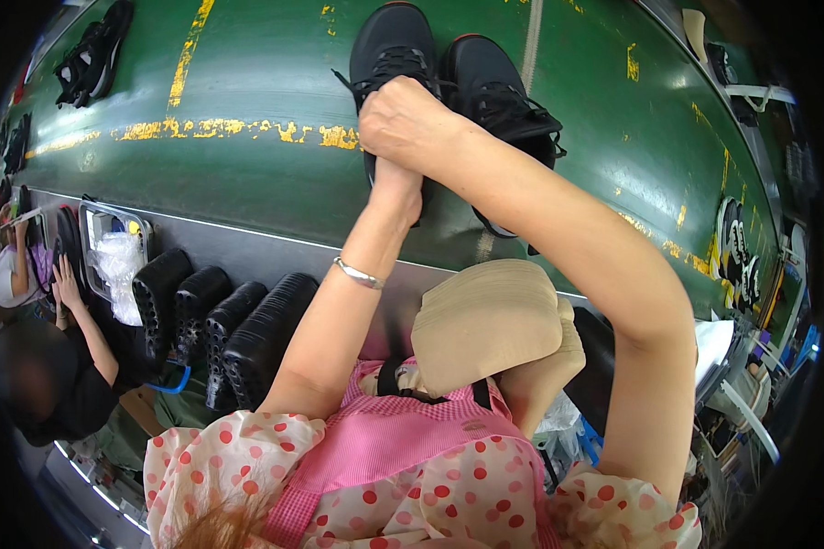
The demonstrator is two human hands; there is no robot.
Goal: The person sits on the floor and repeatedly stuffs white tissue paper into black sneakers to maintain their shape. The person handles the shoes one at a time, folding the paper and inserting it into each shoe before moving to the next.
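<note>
Two black lace-up sneakers lie side by side at the top middle of a green belt (275,174), toes pointing away from me. Over the laces and opening of the left sneaker (392,41), my right hand (403,119) is closed in a fist, its arm crossing from the right. What its fingers hold is hidden. My left hand (398,188) reaches up beneath the right one at the same sneaker's opening, with its fingers covered. The right sneaker (499,91) rests just beside my right wrist, its loose laces hanging toward its side.
Several black ribbed blocks with holes (265,339) stand along the belt's near edge, left of my arm. Beyond them are a tray with clear plastic bags (119,261) and a co-worker's hand (67,282). A beige padded piece (485,325) sits before me. More shoes (96,55) lie farther left.
</note>
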